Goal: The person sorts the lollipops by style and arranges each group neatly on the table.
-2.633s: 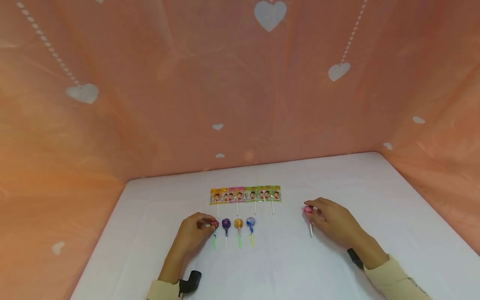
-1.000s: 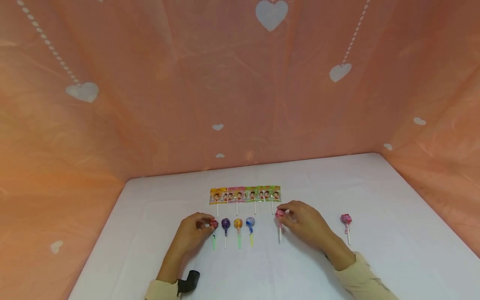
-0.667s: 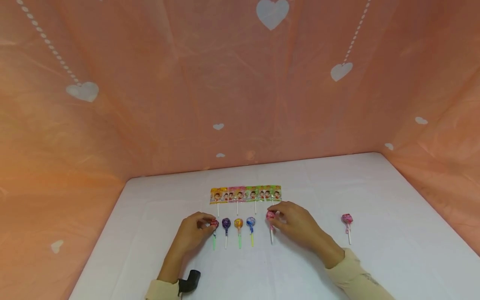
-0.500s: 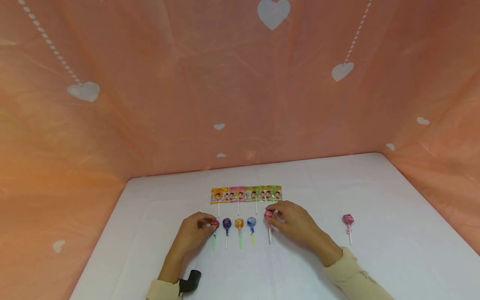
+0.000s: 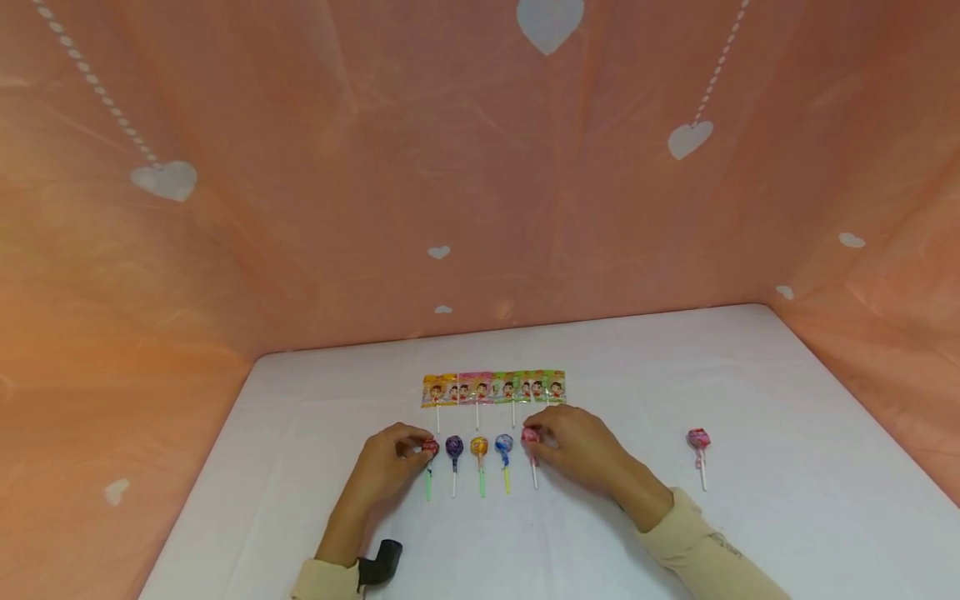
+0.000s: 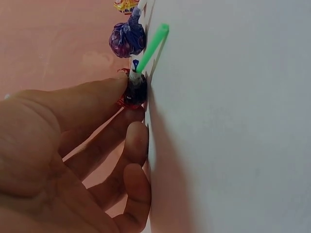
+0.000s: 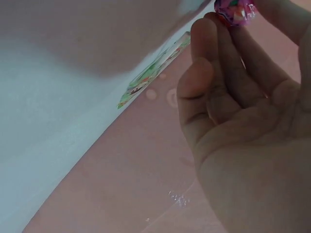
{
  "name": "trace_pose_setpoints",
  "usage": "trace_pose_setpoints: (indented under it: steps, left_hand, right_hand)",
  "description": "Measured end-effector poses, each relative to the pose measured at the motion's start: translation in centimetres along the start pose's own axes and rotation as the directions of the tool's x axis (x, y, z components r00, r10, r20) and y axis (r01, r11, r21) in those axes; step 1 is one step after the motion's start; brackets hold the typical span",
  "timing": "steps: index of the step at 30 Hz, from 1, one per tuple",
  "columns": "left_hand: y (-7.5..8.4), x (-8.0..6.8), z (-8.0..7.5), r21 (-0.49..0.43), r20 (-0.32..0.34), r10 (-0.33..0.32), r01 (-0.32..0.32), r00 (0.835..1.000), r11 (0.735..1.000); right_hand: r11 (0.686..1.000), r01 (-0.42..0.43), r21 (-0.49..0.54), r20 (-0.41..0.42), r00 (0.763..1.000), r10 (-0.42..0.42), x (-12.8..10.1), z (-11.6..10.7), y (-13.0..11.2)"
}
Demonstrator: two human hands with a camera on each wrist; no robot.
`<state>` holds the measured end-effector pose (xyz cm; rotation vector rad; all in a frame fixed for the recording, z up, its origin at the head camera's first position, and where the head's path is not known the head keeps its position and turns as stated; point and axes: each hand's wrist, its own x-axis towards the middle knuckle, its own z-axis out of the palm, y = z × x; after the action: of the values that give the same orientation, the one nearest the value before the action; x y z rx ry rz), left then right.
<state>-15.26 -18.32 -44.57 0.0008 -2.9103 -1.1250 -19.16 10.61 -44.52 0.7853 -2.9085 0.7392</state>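
A row of round lollipops lies on the white table. My left hand pinches the head of the leftmost red lollipop, whose stick is green. To its right lie a purple lollipop, an orange lollipop and a blue lollipop. My right hand pinches a pink lollipop by its head, just right of the blue one, its white stick on the table.
A row of flat wrapped lollipops lies behind the round ones. Another pink lollipop lies alone to the right. Pink walls with white hearts close in the table on three sides.
My right hand has carried the pink lollipop leftward from the right of the table to beside the blue one. A second pink lollipop came into sight behind it. The left hand has stayed still.
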Motion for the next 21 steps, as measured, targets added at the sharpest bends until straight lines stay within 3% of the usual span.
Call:
trace_pose_setpoints:
  steps: [21]
  left_hand:
    - [-0.10, -0.02, -0.07, 0.012, -0.010, 0.018, -0.018, 1.000, 1.000]
  right_hand:
    - [0.996, 0.067, -0.058, 0.008, 0.998, -0.066, 0.01, 0.23, -0.19]
